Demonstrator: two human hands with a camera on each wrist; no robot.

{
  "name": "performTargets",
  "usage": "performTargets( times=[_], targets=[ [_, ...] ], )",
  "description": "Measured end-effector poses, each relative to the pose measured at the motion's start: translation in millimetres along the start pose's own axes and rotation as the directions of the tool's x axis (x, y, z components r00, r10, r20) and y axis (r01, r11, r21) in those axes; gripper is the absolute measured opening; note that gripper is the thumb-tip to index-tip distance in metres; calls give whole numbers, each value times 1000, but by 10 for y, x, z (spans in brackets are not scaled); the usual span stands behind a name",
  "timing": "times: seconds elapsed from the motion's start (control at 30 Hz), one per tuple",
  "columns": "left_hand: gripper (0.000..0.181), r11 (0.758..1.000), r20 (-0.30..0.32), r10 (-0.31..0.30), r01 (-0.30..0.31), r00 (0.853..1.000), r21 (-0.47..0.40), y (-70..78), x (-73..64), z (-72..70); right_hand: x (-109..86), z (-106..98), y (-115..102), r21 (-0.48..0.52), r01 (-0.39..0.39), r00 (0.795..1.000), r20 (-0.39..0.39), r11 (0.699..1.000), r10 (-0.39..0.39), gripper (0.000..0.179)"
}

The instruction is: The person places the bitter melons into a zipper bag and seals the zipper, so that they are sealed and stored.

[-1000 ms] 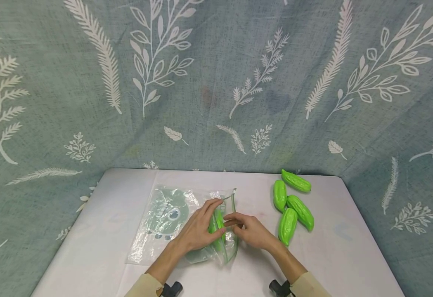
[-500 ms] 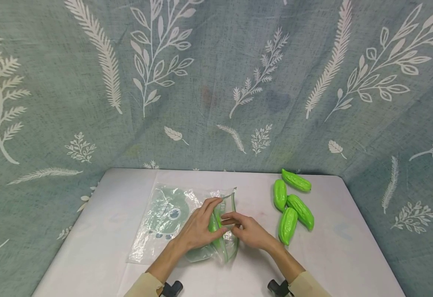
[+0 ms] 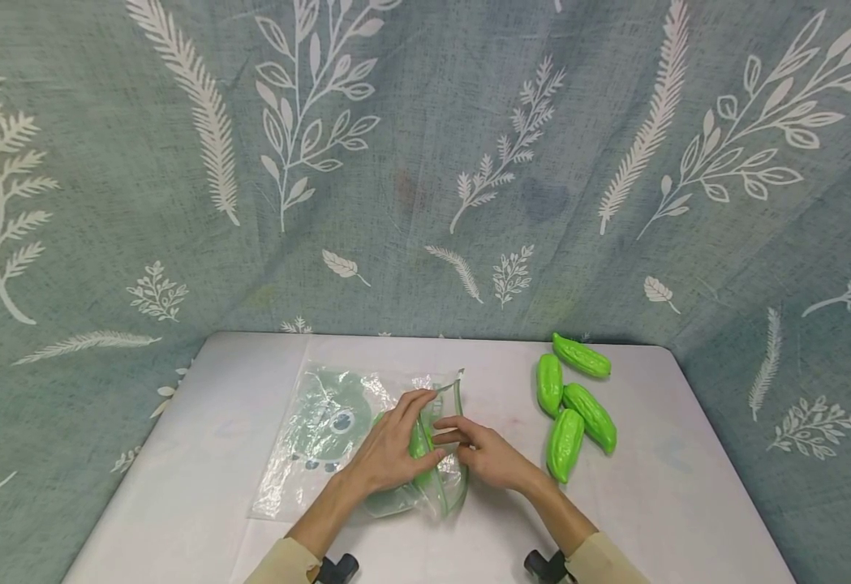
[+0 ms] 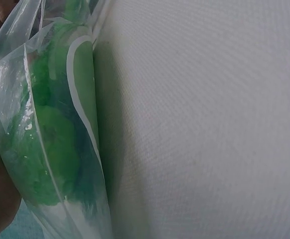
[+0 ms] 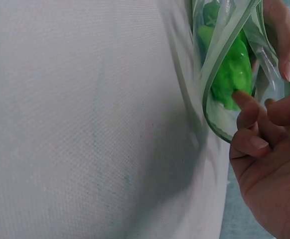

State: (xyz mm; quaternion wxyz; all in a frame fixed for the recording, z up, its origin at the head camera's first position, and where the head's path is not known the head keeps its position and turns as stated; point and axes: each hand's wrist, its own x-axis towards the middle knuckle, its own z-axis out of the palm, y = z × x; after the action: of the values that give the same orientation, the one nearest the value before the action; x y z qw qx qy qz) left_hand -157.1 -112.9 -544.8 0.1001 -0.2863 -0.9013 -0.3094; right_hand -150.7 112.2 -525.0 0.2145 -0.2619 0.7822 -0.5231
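Observation:
A clear zip bag (image 3: 272,487) with a green cartoon print lies on the white table, its green-edged mouth (image 5: 217,64) gaping to the right. My left hand (image 3: 394,450) holds the bag near the mouth, fingers over the top and thumb along the near side. At the opening is my right hand (image 3: 491,454); one fingertip (image 5: 240,97) touches a glossy green bitter melon (image 5: 232,69) inside. More green shapes (image 4: 50,149) show through the plastic in the left wrist view. Part of the bag's contents is hidden under my left hand.
Several bitter melons (image 3: 566,446) lie grouped on the table to the right of my right hand. The white table (image 3: 688,503) meets a leaf-patterned teal cloth (image 3: 396,203) at the back and sides.
Over the last second my right fingers move slightly left, further into the bag's mouth, and the melon there slides deeper. The left hand barely moves; the melons on the table stay put.

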Motion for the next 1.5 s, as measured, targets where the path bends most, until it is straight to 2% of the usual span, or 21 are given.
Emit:
performTargets(
  times=[0.23,0.43,0.7,0.93,1.5],
  targets=[
    [89,1000,1,15,-15,1000,4,-12,-1,4,-9,-18,-3,22,4,1000,11,1000,-4,56],
    [91,1000,10,9,-9,1000,3,-10,-5,-5,-26,-36,-11,-17,8,1000,-3,1000,-8,56],
    [90,1000,10,-3,2,1000,8,-7,10,-3,-49,-83,-21,-97,22,999,-47,995,-27,55],
    [90,1000,6,-7,7,1000,7,-11,9,12,-86,-152,-6,-91,22,997,-68,996,-28,53],
    [92,998,16,17,-18,1000,63,-20,-15,53,-218,-414,-39,-108,-17,983,-184,994,-3,43]
  ],
)
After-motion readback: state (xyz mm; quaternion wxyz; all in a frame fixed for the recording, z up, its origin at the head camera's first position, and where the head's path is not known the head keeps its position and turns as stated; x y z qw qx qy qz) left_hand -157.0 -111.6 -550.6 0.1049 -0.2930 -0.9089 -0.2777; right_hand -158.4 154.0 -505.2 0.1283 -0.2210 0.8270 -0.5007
